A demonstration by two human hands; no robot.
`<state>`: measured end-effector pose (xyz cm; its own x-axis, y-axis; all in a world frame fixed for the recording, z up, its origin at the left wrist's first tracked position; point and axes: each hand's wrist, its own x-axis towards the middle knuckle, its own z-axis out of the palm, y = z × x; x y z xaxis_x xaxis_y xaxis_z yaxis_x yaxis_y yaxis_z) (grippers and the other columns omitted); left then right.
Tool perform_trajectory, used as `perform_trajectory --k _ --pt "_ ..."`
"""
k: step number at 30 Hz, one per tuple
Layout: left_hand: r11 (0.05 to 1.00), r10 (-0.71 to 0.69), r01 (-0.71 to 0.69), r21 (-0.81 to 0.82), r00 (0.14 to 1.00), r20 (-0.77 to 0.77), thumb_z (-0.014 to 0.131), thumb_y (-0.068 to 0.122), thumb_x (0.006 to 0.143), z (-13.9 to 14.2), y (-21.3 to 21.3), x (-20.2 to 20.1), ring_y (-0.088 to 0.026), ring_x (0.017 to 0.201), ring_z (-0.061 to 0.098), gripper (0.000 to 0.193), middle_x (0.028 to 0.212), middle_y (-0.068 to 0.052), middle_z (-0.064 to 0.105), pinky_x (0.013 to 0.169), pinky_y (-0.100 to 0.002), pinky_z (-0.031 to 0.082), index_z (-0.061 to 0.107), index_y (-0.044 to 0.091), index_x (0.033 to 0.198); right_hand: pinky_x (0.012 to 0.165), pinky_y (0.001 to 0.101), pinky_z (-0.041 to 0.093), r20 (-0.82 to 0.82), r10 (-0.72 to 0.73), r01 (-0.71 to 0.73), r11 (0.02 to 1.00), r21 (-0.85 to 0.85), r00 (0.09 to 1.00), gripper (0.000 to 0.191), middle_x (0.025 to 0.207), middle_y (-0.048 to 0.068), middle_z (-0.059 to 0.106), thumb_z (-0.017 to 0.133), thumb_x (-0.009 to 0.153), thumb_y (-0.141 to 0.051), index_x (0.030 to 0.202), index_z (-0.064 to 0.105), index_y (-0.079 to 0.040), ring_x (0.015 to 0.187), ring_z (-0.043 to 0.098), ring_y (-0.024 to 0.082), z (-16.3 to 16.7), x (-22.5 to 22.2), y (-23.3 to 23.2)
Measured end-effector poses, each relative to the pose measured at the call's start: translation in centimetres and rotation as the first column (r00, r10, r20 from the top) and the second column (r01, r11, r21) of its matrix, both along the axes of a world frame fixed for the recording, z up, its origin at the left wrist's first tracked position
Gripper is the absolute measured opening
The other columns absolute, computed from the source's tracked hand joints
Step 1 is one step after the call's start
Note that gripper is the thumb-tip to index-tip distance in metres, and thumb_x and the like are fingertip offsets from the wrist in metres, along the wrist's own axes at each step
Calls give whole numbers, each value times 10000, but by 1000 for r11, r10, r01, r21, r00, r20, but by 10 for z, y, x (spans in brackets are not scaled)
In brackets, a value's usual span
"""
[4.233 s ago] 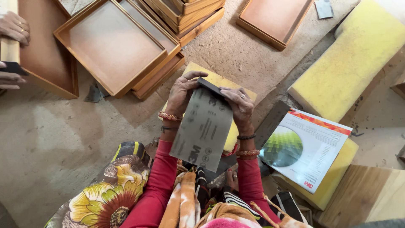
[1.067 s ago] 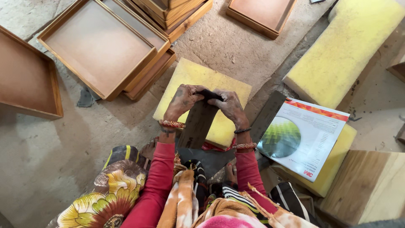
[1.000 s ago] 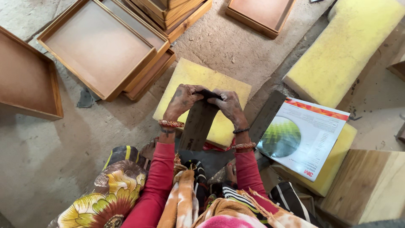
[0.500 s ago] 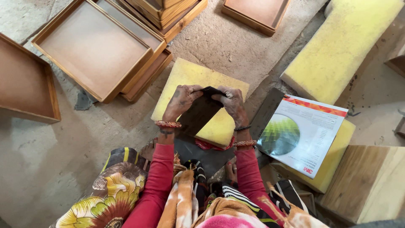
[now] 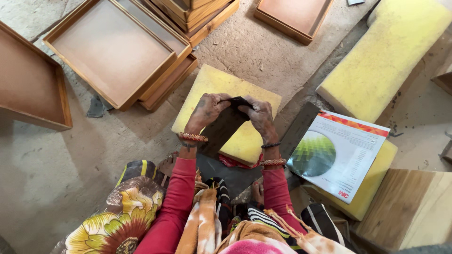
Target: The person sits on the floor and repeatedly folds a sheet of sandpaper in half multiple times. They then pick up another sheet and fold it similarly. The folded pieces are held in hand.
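Note:
Both my hands hold one dark grey sheet of sandpaper (image 5: 225,128), folded into a narrow strip, over a yellow foam pad (image 5: 245,141) on the floor. My left hand (image 5: 205,111) grips its upper left edge. Facing it, my right hand (image 5: 256,117) pinches the top right corner. The strip hangs down toward my lap, and more dark sheet (image 5: 230,171) lies below the pad.
Stacked wooden trays (image 5: 115,51) lie at the upper left, another tray (image 5: 294,14) at top centre, and one (image 5: 28,89) at the far left. A long yellow foam block (image 5: 381,56) lies to the right. A printed sandpaper pack (image 5: 336,155) and a wooden board (image 5: 414,211) sit lower right.
Four seconds ago I held the sheet wide and flat. Since then it has been folded into a narrow strip, and my hands have come together at its top.

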<state>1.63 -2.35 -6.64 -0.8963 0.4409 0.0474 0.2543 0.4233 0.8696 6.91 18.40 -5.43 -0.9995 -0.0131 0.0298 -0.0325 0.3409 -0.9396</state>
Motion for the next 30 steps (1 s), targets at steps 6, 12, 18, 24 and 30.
perform_trajectory --k 6,12,18,24,30 --pt "810 -451 233 538 835 317 704 387 970 32 -27 4 -171 1164 646 639 1317 -111 682 1022 -321 518 520 53 1483 756 239 599 -36 -80 65 948 -310 996 249 964 1 764 687 920 40 1144 755 -48 836 701 77 -20 -5 31" --pt "548 -721 333 767 653 231 593 699 937 11 -47 0 -310 1255 622 937 1529 -183 526 1052 -459 527 423 6 1544 788 235 569 -141 -208 141 914 -380 968 222 994 3 746 716 930 47 1144 748 -1 867 665 71 -14 -4 39" --pt "414 -508 -445 794 611 607 581 837 785 -60 -28 5 -330 1358 559 1131 1516 -192 526 1132 -509 482 428 0 1530 766 230 566 -70 -330 256 833 -490 941 213 969 14 753 730 912 -2 1124 738 17 827 669 73 6 1 34" --pt "-121 -731 -499 858 630 264 572 887 707 -74 -16 6 -343 1337 553 1199 1503 -206 531 1129 -545 480 442 20 1525 678 237 547 -4 -468 407 774 -485 884 191 920 31 749 784 897 -26 1077 766 34 748 645 78 -2 -3 30" --pt "16 -646 -331 943 716 263 696 554 901 -59 -30 6 -297 1350 581 802 1475 -127 569 1121 -490 523 478 76 1508 643 235 540 -7 -463 404 780 -477 886 151 875 37 743 808 873 -20 1006 764 36 714 636 81 -22 -5 37"
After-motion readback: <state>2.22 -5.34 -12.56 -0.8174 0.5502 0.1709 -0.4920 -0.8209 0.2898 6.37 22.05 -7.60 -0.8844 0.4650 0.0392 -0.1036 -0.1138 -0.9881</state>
